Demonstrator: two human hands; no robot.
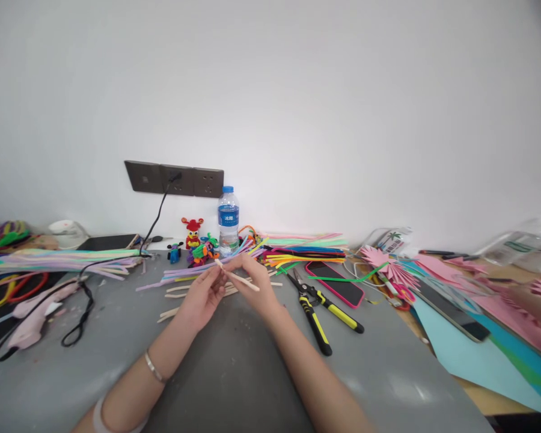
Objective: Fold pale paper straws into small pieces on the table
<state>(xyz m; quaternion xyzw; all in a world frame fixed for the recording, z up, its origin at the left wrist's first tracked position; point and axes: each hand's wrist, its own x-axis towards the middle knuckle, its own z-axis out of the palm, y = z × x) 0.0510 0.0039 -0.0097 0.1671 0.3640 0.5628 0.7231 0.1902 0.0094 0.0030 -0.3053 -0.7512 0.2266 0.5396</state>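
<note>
A cream pipe cleaner [244, 282] runs between my two hands above the grey mat [252, 379], its upper end folded or wound into a small lump. My left hand [204, 296] pinches near that end with closed fingertips. Close beside it, my right hand [258, 281] has its fingers closed around the same piece, the free tail poking out toward the right. More cream pipe cleaners [175, 294] lie on the mat behind my hands, partly hidden by them. Bundles of lilac [180, 273] and multicoloured pipe cleaners [304, 255] spread further back.
Yellow-black pliers [318, 307] and a pink-cased phone [338, 284] lie to the right. A water bottle [228, 222] stands by small pipe-cleaner figures [193, 233]. A pink glue gun [38, 313] with its cord is left. Folded pink paper [390, 267] and another person's arm [529, 310] are far right.
</note>
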